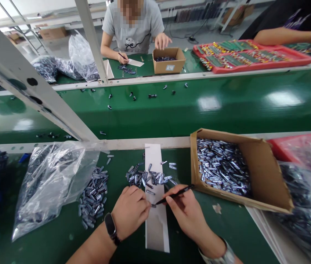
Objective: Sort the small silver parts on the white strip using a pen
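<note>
My left hand [130, 211] is closed in a pinch over a white strip of card [156, 223] on the green table, holding a small part I cannot make out at its fingertips. My right hand [185, 212] grips thin black tweezers [173, 195], whose tip meets the left fingertips. Just beyond the hands lies a small heap of silver-blue cylindrical parts [149, 178] across the strip. A black band sits on my left wrist, a metal watch on my right.
An open cardboard box [260, 176] full of the same parts stands at right. A clear plastic bag [50, 179] spills parts at left. A green conveyor belt [199, 106] runs beyond a white rail. Across it a person works beside a small box [169, 60]; red trays [254, 57] hold boards.
</note>
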`<move>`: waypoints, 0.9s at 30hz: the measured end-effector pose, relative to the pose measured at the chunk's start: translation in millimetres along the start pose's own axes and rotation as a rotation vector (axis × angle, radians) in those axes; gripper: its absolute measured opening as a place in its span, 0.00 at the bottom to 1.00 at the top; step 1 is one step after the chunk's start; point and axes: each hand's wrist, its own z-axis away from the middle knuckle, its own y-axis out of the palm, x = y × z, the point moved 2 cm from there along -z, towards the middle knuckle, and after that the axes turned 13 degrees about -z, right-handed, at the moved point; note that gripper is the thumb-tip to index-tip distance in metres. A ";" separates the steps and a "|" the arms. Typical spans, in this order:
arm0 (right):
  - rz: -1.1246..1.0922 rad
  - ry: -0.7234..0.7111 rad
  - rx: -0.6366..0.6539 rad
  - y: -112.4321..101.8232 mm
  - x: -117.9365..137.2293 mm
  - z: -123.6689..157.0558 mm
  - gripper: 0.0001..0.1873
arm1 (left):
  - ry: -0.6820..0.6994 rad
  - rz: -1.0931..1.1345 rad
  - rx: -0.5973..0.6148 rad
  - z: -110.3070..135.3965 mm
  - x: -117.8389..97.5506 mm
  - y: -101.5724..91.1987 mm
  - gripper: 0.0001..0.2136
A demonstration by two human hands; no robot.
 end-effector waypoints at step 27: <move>-0.090 -0.027 0.004 0.6 6.6 1.9 0.28 | 0.036 -0.115 0.153 -3.0 -7.7 -13.0 0.08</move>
